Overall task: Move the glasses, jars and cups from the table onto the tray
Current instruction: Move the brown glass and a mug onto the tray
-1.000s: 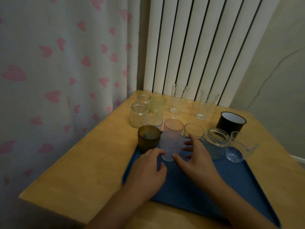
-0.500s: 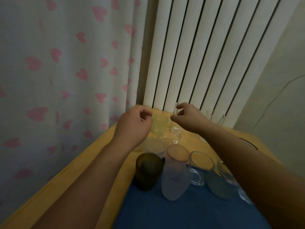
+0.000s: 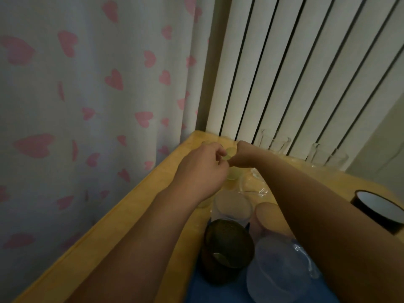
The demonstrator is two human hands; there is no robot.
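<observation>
Fingers of both hands curl in at the far corner of the table, around twelve o'clock from the tray. The left hand has its fingertips bent over a small jar whose rim barely shows, and the right hand closes around the pale green glass; whether either grasp is firm I cannot tell, since the knuckles hide the contact. A second ago both hands lay low on the tray beside the frosted cup; half a second ago they were reaching over the cups, and now they have arrived at the back row. That suggests one placement is finished and the next pickup is starting, probably two pieces at once. On the tray's near end stand the dark amber glass and the frosted cup, side by side. Two tall clear glasses wait at one o'clock by the radiator, a black mug at three o'clock, so several pieces remain.
</observation>
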